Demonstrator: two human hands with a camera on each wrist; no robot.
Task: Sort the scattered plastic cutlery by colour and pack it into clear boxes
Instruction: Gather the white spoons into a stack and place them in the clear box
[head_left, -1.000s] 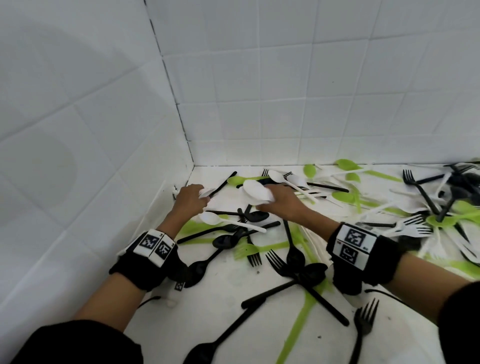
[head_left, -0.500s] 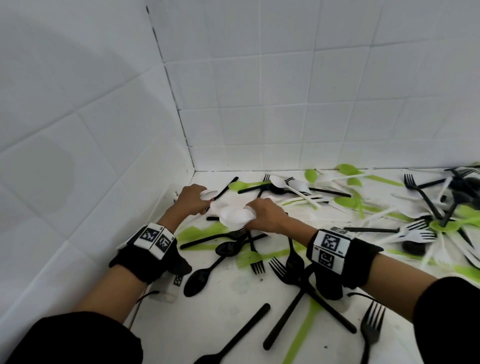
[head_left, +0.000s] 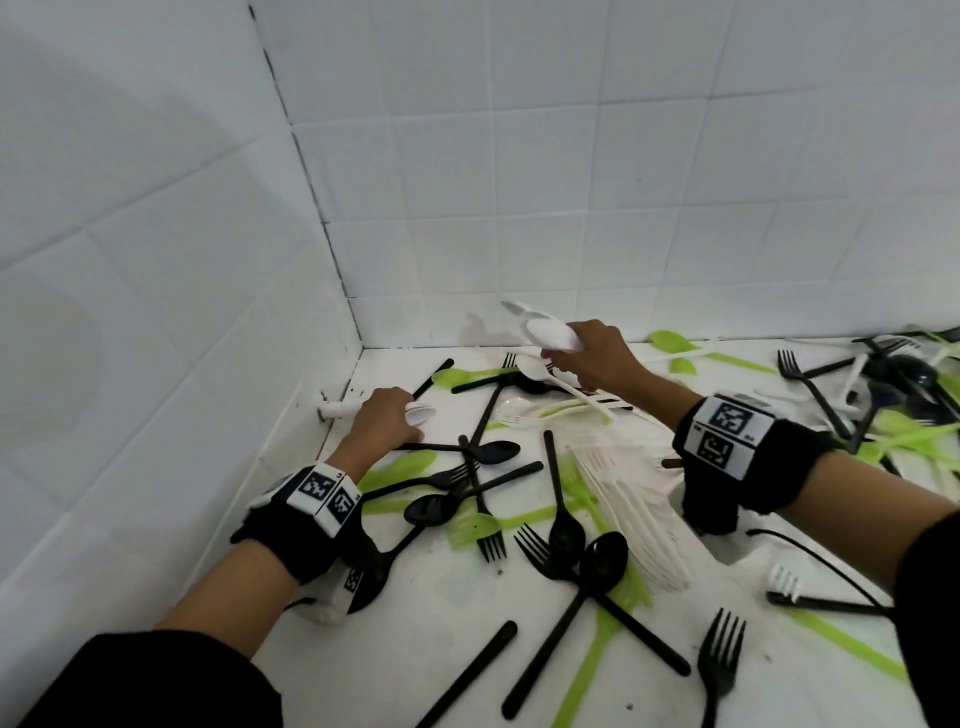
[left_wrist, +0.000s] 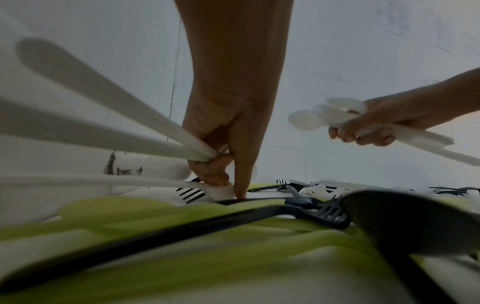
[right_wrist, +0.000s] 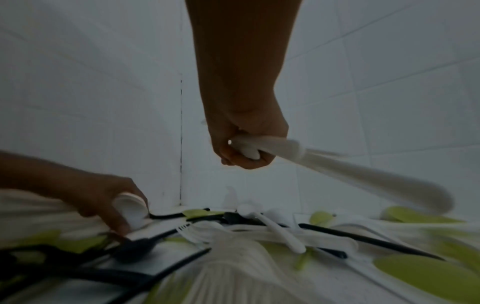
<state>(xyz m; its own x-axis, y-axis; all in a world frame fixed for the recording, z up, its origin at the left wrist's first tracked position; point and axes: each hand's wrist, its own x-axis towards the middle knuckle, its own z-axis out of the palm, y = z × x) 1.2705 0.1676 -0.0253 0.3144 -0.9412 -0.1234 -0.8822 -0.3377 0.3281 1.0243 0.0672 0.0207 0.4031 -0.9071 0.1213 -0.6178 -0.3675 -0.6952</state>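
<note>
My right hand (head_left: 592, 353) has lifted its bunch of white spoons (head_left: 545, 330) off the counter (head_left: 441, 597); left hand (head_left: 387, 418) still grips white cutlery (left_wrist: 103, 131) near the back-left corner. White sorting continues.

Cutlery (head_left: 566, 525) scattered on counter (head_left: 447, 597), corner behind.

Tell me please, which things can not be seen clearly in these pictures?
- Clear boxes: in no view.
- White cutlery in the right hand: count unclear; pieces overlap in the head view and blur in the right wrist view.
- White cutlery in the left hand: the hand hides most of it in the head view; handles blur in the left wrist view.
- Far-right cutlery pile: cut by the frame edge.
</note>
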